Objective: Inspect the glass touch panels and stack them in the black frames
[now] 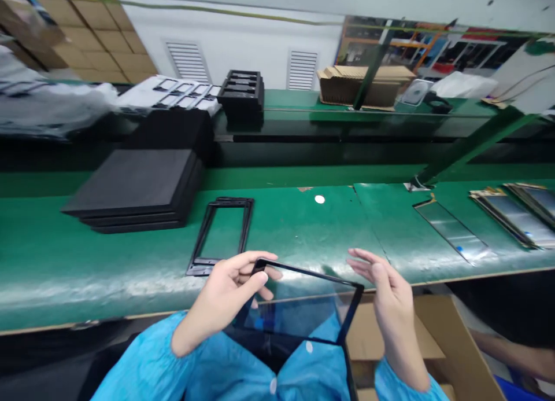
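My left hand point(232, 291) grips the left end of a clear glass panel with a black border point(303, 300), thumb on top and fingers underneath. The panel is held tilted in front of my blue smock, over the table's near edge. My right hand point(392, 291) is just beyond the panel's right end, fingers stretched and apart, holding nothing. On the green table beyond my left hand lie a few stacked black rectangular frames point(248, 223). Off to the right rests a single clear panel with a thin dark edge point(453, 230).
Black foam sheets point(134, 181) are stacked at left. More panels point(511, 213) lie at far right, near a green post point(468, 149). The rear shelf carries black trays point(240, 97) and a cardboard box point(364, 85). An open carton point(459, 349) stands below; another person's arm point(515, 354) shows at lower right.
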A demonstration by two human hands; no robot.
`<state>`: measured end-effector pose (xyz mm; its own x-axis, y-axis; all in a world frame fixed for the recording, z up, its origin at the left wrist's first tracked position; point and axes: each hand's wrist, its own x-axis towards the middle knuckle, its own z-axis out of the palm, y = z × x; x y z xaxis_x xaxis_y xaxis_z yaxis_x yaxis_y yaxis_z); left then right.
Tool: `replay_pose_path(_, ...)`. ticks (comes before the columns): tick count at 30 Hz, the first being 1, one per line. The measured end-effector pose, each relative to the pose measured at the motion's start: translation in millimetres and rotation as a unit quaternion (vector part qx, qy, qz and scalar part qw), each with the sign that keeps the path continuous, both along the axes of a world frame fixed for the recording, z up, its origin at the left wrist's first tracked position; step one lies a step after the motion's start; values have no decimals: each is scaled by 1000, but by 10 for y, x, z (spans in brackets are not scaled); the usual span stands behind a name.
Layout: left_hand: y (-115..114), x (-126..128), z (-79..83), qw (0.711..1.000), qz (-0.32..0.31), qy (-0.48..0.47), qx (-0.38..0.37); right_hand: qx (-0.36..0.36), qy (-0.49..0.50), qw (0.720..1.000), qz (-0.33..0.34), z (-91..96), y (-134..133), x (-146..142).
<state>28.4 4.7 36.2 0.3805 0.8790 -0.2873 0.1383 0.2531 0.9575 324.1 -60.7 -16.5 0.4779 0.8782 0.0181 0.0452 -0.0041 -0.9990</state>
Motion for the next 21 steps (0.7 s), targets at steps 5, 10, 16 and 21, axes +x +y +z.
replay_pose_path(5, -22, -44, -105, 998, 67, -19, -6, -31, 134, 988, 70, -145, -142, -63)
replay_pose_path(10, -26, -46, -103, 990, 41, 63, 118, -10, 102, 993, 62, 31, -155, -261)
replay_pose_path(16, 119, 66, 16, 833, -125, 231, 487, -1, 73, 994, 87, 106, -195, -312)
replay_pose_path(21, 184, 108, 20, 810, -164, 214, 521, -25, 60, 995, 71, 76, -231, -285)
